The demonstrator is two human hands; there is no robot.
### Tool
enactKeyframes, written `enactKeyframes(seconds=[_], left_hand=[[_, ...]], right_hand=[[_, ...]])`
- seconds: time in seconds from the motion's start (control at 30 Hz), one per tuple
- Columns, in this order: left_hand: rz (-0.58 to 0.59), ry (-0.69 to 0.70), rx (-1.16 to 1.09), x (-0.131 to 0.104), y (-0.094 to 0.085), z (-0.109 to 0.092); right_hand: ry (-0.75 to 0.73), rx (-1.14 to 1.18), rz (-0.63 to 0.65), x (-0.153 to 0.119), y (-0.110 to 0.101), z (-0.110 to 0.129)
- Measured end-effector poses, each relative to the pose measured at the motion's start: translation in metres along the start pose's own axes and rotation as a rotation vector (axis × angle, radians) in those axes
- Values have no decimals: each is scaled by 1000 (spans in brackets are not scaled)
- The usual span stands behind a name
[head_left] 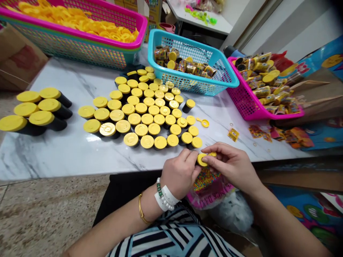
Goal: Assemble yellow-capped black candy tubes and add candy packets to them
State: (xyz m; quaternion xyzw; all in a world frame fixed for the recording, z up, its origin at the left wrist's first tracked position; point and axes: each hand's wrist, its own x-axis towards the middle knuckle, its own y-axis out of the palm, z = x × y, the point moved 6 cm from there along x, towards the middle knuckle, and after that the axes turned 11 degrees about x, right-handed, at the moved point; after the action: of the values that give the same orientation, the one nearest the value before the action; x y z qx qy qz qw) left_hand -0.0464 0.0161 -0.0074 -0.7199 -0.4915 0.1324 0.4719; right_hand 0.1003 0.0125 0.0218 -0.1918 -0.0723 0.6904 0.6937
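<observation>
My left hand is closed around a small black container, mostly hidden by its fingers. Between my two hands shows the container's round yellow cap; my right hand pinches it with thumb and fingers. Just below the hands, many tiny coloured beads lie in an open pink bag on the lap. Beyond my hands, many black containers with yellow caps stand close together on the marbled table. Right of them lies a yellow ring piece.
Several larger yellow-capped containers stand at the left. A pink basket of yellow pieces, a blue basket and another pink basket of wrapped containers line the back. Small packets lie at the right.
</observation>
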Motion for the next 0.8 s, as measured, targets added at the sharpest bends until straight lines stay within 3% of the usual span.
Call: enactKeyframes(seconds=[0.13, 0.33, 0.43, 0.53, 0.7, 0.8], left_hand=[[24, 3, -44, 0, -2, 0], [163, -115, -272, 11, -12, 1], [206, -185, -318, 20, -13, 4], [191, -158, -354, 22, -12, 3], [-25, -45, -294, 5, -9, 1], [-70, 9, -179, -2, -2, -2]], right_hand=[[264, 217, 167, 4, 8, -20], [321, 359, 260, -1, 18, -23], [300, 348, 232, -2, 19, -23], [281, 362, 174, 0, 18, -25], [269, 471, 46, -2, 18, -29], [203, 451, -40, -8, 13, -31]])
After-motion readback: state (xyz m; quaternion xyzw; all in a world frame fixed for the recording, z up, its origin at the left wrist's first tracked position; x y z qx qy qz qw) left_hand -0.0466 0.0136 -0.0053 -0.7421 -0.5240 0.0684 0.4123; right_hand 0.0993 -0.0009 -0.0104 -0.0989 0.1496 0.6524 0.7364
